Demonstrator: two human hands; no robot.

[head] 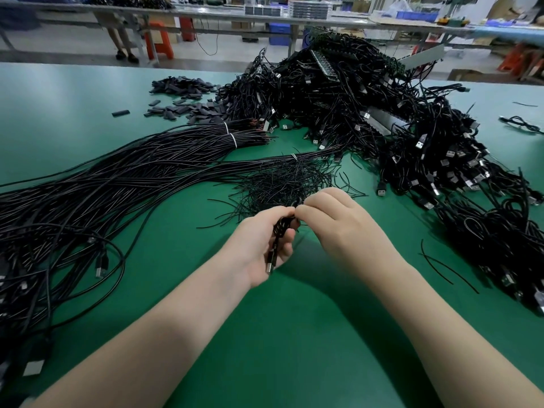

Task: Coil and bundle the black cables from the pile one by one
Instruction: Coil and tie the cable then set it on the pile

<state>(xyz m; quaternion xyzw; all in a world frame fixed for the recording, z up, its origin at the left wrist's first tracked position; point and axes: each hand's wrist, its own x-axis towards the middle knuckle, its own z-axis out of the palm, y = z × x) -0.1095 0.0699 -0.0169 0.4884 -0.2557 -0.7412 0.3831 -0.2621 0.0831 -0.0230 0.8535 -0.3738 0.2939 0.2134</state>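
Left grip (266, 245) clasps coiled cable (281, 231); right grip (329, 219) pinches its top

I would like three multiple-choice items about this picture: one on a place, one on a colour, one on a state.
1. Where does the pile of short black ties lie?
A. just beyond the hands
B. under the left forearm
C. on the far bench

2. What colour is the table mat?
A. grey
B. green
C. blue

3. What is the left hand doing?
A. lying flat on the mat
B. hanging idle
C. gripping a coiled black cable

Answers:
1 A, the ties lie right past the fingertips.
2 B, the bare mat is green.
3 C, the fingers curl round the coil, its USB plug hanging below, while the right hand pinches at its top.
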